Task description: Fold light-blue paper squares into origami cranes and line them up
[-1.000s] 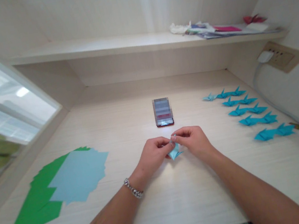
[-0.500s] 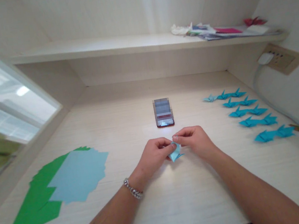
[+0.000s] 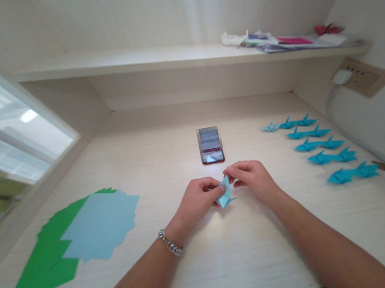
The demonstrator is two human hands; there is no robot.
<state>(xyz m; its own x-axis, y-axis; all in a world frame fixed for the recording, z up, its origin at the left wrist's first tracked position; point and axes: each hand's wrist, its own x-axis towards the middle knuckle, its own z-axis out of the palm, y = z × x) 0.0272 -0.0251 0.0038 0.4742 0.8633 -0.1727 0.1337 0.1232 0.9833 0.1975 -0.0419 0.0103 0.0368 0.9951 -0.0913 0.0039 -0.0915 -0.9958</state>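
Between my hands is a small light-blue origami crane point(image 3: 225, 198), partly folded, with a thin point sticking out to the right at its bottom. My left hand point(image 3: 203, 194) pinches its left side between thumb and fingers. With thumb and index finger, my right hand point(image 3: 247, 172) grips the tip at the top of the paper. The fingers cover part of the folds. A phone point(image 3: 210, 145) lies on the desk just beyond my hands.
Green paper sheets point(image 3: 37, 265) and light-blue sheets point(image 3: 100, 224) lie fanned out at left. Several finished blue paper cranes point(image 3: 353, 172) stand in rows at right. Behind runs a shelf point(image 3: 125, 59) bearing papers point(image 3: 282, 41); a charger point(image 3: 342, 76) sits in the wall socket.
My right hand has shifted slightly up, drawing the paper's upper tip upward into a taller point. My left hand stays in place on the folded paper.
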